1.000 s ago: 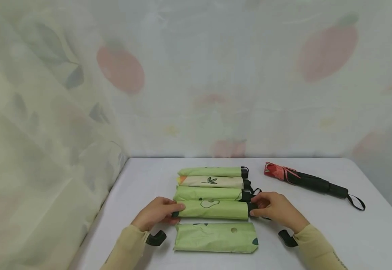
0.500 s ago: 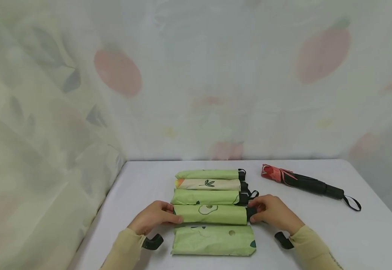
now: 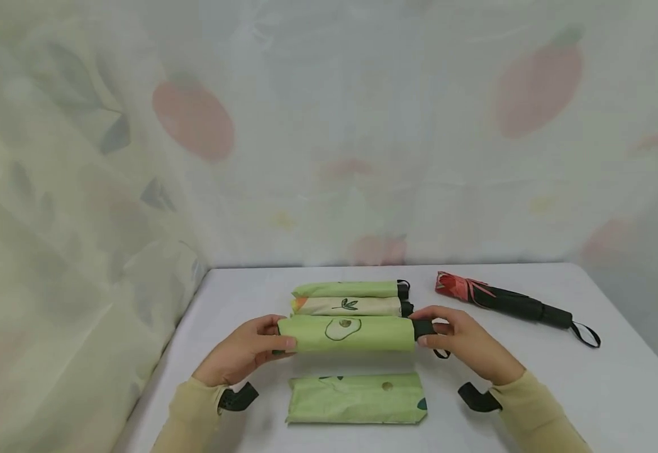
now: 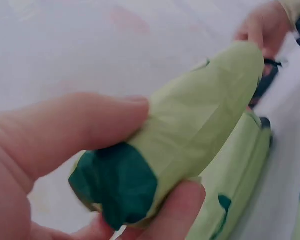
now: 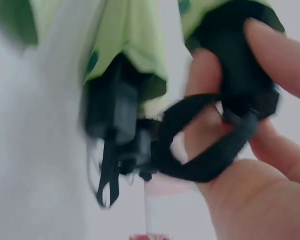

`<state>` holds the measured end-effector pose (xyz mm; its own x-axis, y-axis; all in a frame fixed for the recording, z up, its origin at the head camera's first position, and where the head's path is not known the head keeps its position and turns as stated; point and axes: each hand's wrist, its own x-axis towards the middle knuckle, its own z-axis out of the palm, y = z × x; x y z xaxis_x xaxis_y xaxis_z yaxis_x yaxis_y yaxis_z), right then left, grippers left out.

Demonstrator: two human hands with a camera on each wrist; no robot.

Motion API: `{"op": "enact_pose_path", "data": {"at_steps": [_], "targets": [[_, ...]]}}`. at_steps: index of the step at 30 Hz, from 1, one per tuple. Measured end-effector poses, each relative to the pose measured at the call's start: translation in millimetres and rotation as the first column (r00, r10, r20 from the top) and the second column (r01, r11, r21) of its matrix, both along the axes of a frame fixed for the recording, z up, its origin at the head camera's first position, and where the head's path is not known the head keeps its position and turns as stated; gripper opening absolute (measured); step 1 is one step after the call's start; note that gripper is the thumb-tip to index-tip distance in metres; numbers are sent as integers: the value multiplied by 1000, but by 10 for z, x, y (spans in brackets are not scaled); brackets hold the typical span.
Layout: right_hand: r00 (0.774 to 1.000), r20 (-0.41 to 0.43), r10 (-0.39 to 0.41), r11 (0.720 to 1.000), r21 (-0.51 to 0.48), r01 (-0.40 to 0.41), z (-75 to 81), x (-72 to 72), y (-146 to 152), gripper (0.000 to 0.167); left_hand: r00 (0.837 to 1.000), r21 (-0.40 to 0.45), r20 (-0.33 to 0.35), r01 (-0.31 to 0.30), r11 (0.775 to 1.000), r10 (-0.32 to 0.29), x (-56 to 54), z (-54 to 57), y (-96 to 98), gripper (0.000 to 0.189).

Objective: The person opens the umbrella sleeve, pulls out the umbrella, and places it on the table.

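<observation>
Over surface (image 3: 606, 390), btwn its L & R edges, L hand (image 3: 244, 350) and R hand (image 3: 467, 343) have fingers clamped on avocado-print umbrella (image 3: 351, 335), w/ red-blk umbrella (image 3: 516, 306) nr back R corner.

held umbrella (image 3: 363, 340): thin creased cloth | handle (image 5: 235, 60): smooth plastic | loop (image 5: 205, 172): matt fabric | tabletop (image 3: 533, 390): smooth, matt

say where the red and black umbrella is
In the head view, the red and black umbrella lies on the table, back right, beyond the right grip and right of the cream umbrella.
</observation>
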<state>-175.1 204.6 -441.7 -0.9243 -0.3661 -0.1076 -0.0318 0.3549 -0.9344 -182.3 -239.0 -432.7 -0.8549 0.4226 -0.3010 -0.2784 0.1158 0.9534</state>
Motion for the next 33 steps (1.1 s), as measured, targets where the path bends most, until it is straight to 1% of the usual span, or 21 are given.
{"op": "enact_pose_path", "data": {"at_steps": [2,5,9,12,14,17,20,23,25,28,33], "targets": [[1000,5,-14,999,-48,14,1,-13,-8,50,1000,30,5,-1,1000,1,-29,6,16,64],[999,8,-32,995,-96,32,1,-21,-19,52,1000,5,-6,-3,1000,3,-60,19,55,63],[999,-6,-41,994,-104,40,16,-25,-18,52,1000,-25,-17,-10,1000,10,-88,41,112,58],[999,2,-50,992,-120,50,37,-24,-12,54,999,-22,-31,-14,1000,13,-107,56,148,63],[999,6,-54,991,-125,55,48,-22,-8,56,999,-19,-35,-16,1000,15,-107,69,166,67],[998,16,-56,988,-141,58,55,-15,0,58,1000,-7,-23,-16,1000,15,-90,81,180,71],[998,28,-47,988,-148,51,46,-11,7,59,1000,13,-17,-14,1000,15,-66,90,187,70],[998,42,-46,987,-149,51,34,-9,6,58,999,33,-37,-17,999,18,-53,106,192,68],[997,50,-54,987,-146,61,33,-9,0,56,998,43,-50,-20,999,22,-52,117,194,66],[994,72,-82,984,-153,92,35,-11,-19,52,998,51,-53,-18,999,21,-56,127,195,65],[992,104,-74,972,-216,95,30,-11,-37,51,999,41,-45,-11,999,13,-64,119,204,64]]}}
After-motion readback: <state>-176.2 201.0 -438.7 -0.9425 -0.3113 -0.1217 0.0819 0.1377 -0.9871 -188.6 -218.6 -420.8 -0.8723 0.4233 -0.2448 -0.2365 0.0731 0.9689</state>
